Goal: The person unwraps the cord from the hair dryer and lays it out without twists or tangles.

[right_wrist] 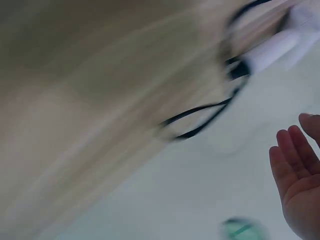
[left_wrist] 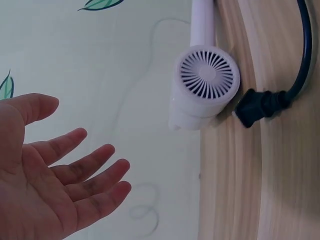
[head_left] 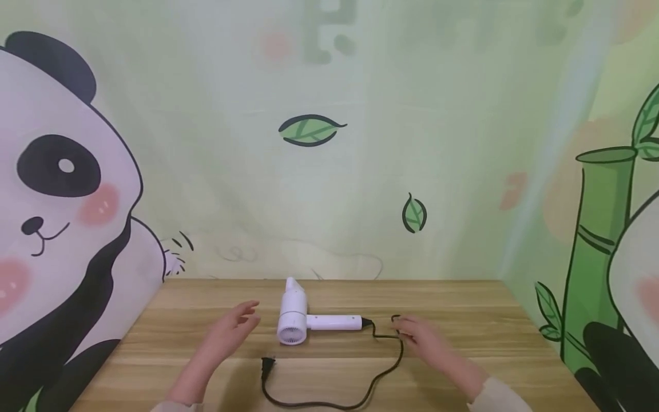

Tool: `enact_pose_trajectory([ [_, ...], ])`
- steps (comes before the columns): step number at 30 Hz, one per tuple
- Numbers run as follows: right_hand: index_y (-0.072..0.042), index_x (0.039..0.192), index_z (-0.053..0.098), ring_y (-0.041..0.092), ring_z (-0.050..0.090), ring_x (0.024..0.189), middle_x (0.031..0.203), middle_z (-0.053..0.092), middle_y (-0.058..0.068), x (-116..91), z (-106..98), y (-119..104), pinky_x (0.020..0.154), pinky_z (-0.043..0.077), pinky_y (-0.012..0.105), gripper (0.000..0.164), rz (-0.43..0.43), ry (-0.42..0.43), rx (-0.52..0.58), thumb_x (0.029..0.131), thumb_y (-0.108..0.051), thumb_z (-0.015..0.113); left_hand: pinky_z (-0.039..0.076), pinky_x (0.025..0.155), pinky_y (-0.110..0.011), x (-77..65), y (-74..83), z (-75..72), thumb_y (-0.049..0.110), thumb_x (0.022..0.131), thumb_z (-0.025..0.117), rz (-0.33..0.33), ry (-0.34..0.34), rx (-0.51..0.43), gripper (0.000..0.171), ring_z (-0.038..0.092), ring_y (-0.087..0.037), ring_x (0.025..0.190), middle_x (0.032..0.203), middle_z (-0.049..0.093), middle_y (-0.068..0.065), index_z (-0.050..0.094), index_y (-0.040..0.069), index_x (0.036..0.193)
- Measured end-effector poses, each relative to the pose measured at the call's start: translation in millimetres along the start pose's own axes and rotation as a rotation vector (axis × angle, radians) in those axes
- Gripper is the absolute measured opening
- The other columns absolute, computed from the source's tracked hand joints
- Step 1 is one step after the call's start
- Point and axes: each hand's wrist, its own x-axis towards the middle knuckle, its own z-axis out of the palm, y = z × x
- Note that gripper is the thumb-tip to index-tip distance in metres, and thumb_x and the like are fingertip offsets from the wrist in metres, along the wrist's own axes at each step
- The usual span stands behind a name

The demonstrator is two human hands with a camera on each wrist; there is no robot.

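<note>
Hair dryer (head_left: 293,315): nearest me curves its cord (left_wrist: 307,45); then my left hand (head_left: 234,329) and right hand (head_left: 419,339), both empty, fingers loose; between them the dryer lies on the surface (head_left: 463,306), probably light, hard, slick. I'd take it by the handle (head_left: 334,323).

White hair dryer (head_left: 300,320) on wooden table (head_left: 453,297)

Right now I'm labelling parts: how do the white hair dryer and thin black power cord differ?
The white hair dryer is bulky and pale; the thin black power cord is slender and dark. The dryer's handle runs straight; the cord curves. Both rest at least partly on the wood-grained table.
</note>
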Motion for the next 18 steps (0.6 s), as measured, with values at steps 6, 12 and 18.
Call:
enact_pose_trajectory([
  [6, 0.003, 0.122, 0.069, 0.042, 0.068, 0.112, 0.121, 0.071, 0.023, -32, -3, 50, 0.095, 0.058, 0.053, 0.039, 0.241, -0.075, 0.024, 0.084, 0.010, 0.070, 0.055, 0.099, -0.061, 14.0, 5.3, 19.4, 0.017, 0.101, 0.059, 0.065, -0.009, 0.023, 0.045, 0.061, -0.053, 0.122, 0.134, 0.061, -0.035, 0.056, -0.005, 0.140],
  [12, 0.004, 0.127, 0.066, 0.049, 0.063, 0.119, 0.127, 0.068, 0.029, -34, 2, 78, 0.103, 0.050, 0.063, 0.043, 0.289, -0.120, 0.052, 0.084, 0.005, 0.071, 0.052, 0.102, -0.061, 37.1, 14.2, 43.2, 0.014, 0.095, 0.068, 0.166, 0.039, 0.200, 0.042, 0.063, -0.049, 0.119, 0.127, 0.066, -0.032, 0.063, -0.006, 0.131],
  [18, 0.003, 0.124, 0.068, 0.047, 0.066, 0.116, 0.125, 0.071, 0.025, -32, 16, 94, 0.101, 0.052, 0.061, 0.042, 0.283, -0.148, 0.053, 0.083, 0.002, 0.074, 0.054, 0.100, -0.058, 54.6, 21.7, 64.6, 0.015, 0.091, 0.070, 0.235, 0.034, 0.431, 0.040, 0.062, -0.045, 0.121, 0.129, 0.065, -0.027, 0.065, -0.001, 0.128],
])
